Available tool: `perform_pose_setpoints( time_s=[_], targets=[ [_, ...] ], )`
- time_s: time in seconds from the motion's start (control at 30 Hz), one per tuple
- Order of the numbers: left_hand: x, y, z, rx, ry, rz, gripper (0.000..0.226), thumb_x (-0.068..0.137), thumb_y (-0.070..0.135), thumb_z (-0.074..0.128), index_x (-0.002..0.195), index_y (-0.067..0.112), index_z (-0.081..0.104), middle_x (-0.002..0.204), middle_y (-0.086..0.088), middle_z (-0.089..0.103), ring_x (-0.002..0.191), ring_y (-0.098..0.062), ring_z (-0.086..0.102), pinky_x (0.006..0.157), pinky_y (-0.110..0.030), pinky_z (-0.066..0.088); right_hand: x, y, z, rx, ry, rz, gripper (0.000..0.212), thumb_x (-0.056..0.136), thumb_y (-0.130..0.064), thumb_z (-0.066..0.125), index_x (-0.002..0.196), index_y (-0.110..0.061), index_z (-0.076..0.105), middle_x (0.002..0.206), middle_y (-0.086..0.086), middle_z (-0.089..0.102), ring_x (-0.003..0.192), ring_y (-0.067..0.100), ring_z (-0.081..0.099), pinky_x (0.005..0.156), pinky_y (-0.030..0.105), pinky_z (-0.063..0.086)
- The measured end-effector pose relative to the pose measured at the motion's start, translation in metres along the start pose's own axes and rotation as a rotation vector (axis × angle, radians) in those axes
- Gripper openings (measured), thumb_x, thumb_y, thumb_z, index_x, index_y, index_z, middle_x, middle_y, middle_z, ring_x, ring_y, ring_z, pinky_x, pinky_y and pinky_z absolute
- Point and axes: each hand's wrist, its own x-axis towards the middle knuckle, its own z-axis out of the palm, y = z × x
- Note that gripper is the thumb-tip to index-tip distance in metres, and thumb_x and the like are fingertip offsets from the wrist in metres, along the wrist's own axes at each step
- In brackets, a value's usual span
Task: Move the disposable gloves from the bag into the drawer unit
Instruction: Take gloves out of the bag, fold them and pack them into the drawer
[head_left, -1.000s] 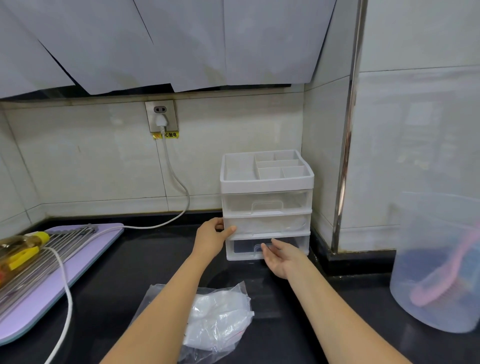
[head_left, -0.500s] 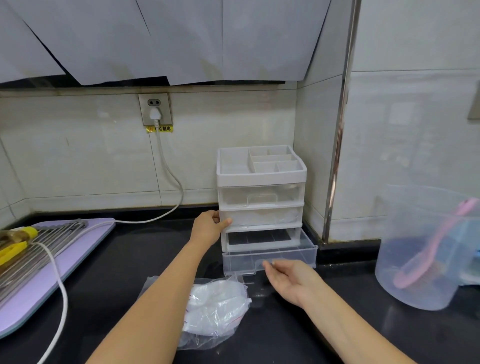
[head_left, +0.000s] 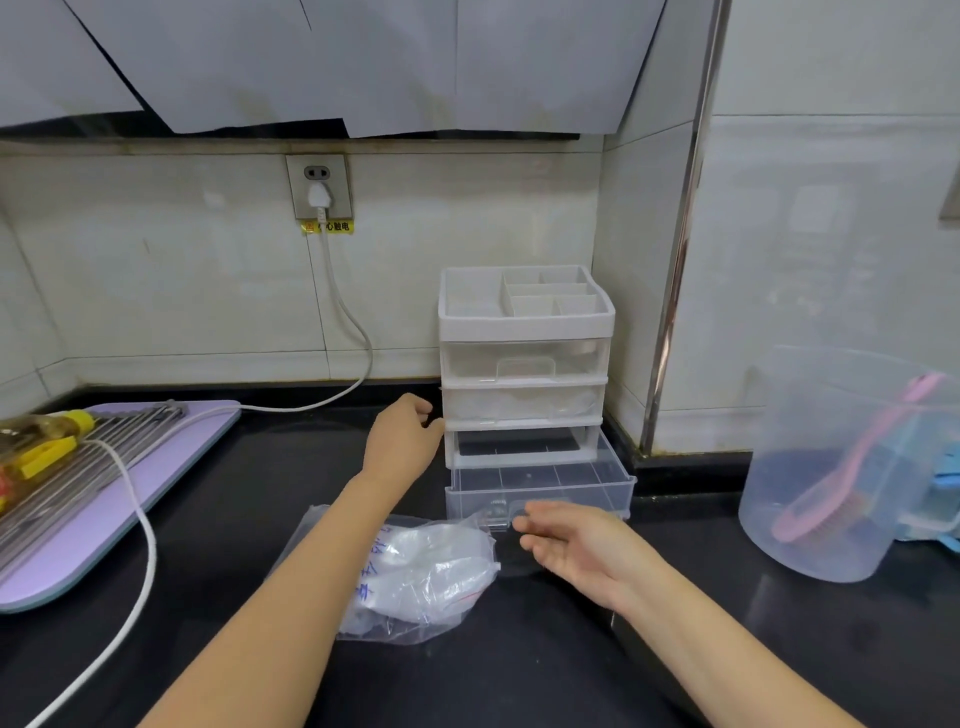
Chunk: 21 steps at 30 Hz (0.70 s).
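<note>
A white drawer unit (head_left: 524, 322) with clear drawers stands in the corner of the black counter. Its bottom drawer (head_left: 540, 493) is pulled out and looks empty. My left hand (head_left: 402, 439) rests against the unit's left side at the lower drawers. My right hand (head_left: 576, 545) hovers palm up just in front of the drawer's handle, fingers apart, holding nothing. A clear plastic bag (head_left: 415, 577) with white disposable gloves inside lies on the counter in front of the unit, partly behind my left forearm.
A purple board (head_left: 171, 467) with a metal rack and a yellow-capped bottle (head_left: 41, 441) lies at the left. A white power cord (head_left: 140, 525) crosses it from the wall socket (head_left: 318, 187). A translucent bucket (head_left: 836, 467) holding a pink brush stands at the right.
My right hand pulled the bottom drawer out toward me, then let go of the handle and drew back slightly. My left hand stayed against the unit's side.
</note>
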Motion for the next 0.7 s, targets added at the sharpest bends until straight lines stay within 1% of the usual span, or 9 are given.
perform_pose_setpoints(
  time_s=[0.07,0.17,0.27,0.33,0.4,0.5,0.57,0.63,0.7],
  targets=[
    [-0.021,0.001,-0.011,0.019,0.005,0.092,0.021,0.092,0.023,0.060,0.110,0.012,0.061,0.099,0.001,0.064,0.085,-0.009,0.057,0.074,-0.017,0.043,-0.004,-0.003,0.003,-0.376,-0.060,-0.125,0.014,0.086,-0.002,0.064,0.100,-0.002,0.067,0.084,0.008,0.070,0.068,0.013,0.064,0.065,0.021,0.053],
    [-0.054,0.000,-0.021,0.009,-0.137,0.214,0.006,0.088,0.024,0.064,0.094,0.023,0.062,0.084,0.009,0.064,0.075,-0.004,0.059,0.066,-0.010,0.045,-0.004,-0.011,0.012,-0.832,-0.155,-0.315,0.009,0.084,-0.011,0.070,0.093,-0.012,0.073,0.078,0.001,0.070,0.069,0.005,0.063,0.070,0.017,0.051],
    [-0.073,-0.010,-0.021,0.049,-0.288,0.303,0.011,0.086,0.022,0.066,0.080,0.031,0.062,0.080,0.010,0.066,0.076,-0.002,0.060,0.073,-0.014,0.048,0.005,-0.014,0.025,-1.115,-0.292,-0.377,0.012,0.080,-0.021,0.075,0.092,-0.021,0.076,0.079,-0.003,0.071,0.067,-0.001,0.060,0.071,0.015,0.050],
    [-0.079,-0.019,-0.019,0.106,-0.338,0.337,0.007,0.084,0.028,0.061,0.079,0.029,0.066,0.084,0.012,0.065,0.084,-0.003,0.058,0.082,-0.024,0.048,0.012,-0.011,0.033,-1.300,-0.328,-0.383,0.020,0.073,-0.030,0.080,0.092,-0.025,0.075,0.070,-0.011,0.062,0.060,-0.002,0.052,0.063,0.014,0.043],
    [-0.081,-0.027,-0.018,0.197,-0.355,0.396,0.029,0.077,0.044,0.047,0.083,0.029,0.071,0.090,0.015,0.066,0.093,-0.003,0.054,0.091,-0.028,0.043,0.019,-0.005,0.039,-1.461,-0.335,-0.398,0.025,0.069,-0.033,0.082,0.091,-0.024,0.074,0.066,-0.013,0.053,0.058,0.001,0.047,0.059,0.015,0.038],
    [-0.080,-0.038,-0.015,0.300,-0.406,0.458,0.053,0.066,0.054,0.033,0.094,0.033,0.074,0.110,0.019,0.061,0.108,-0.003,0.045,0.107,-0.031,0.029,0.027,0.004,0.044,-1.551,-0.334,-0.461,0.014,0.072,-0.024,0.079,0.083,-0.016,0.074,0.067,-0.013,0.058,0.058,0.000,0.049,0.058,0.014,0.039],
    [-0.081,-0.041,-0.016,0.302,-0.454,0.478,0.050,0.068,0.055,0.042,0.102,0.035,0.072,0.120,0.017,0.055,0.117,0.000,0.041,0.117,-0.029,0.010,0.030,0.006,0.045,-1.548,-0.331,-0.486,0.009,0.077,-0.023,0.075,0.080,-0.015,0.075,0.072,-0.004,0.067,0.059,0.002,0.051,0.063,0.020,0.044],
    [-0.081,-0.046,-0.018,0.306,-0.467,0.489,0.042,0.071,0.053,0.056,0.106,0.035,0.071,0.124,0.016,0.052,0.121,0.003,0.039,0.115,-0.024,-0.009,0.032,0.005,0.047,-1.505,-0.334,-0.460,0.012,0.083,-0.026,0.070,0.083,-0.016,0.076,0.076,0.001,0.070,0.062,0.005,0.054,0.067,0.026,0.048],
    [-0.079,-0.049,-0.020,0.335,-0.479,0.491,0.042,0.072,0.053,0.069,0.108,0.031,0.071,0.127,0.015,0.050,0.123,0.003,0.037,0.112,-0.022,-0.016,0.032,0.005,0.048,-1.480,-0.337,-0.445,0.018,0.089,-0.027,0.063,0.085,-0.016,0.076,0.076,0.002,0.068,0.063,0.006,0.053,0.066,0.027,0.046]
  ],
)
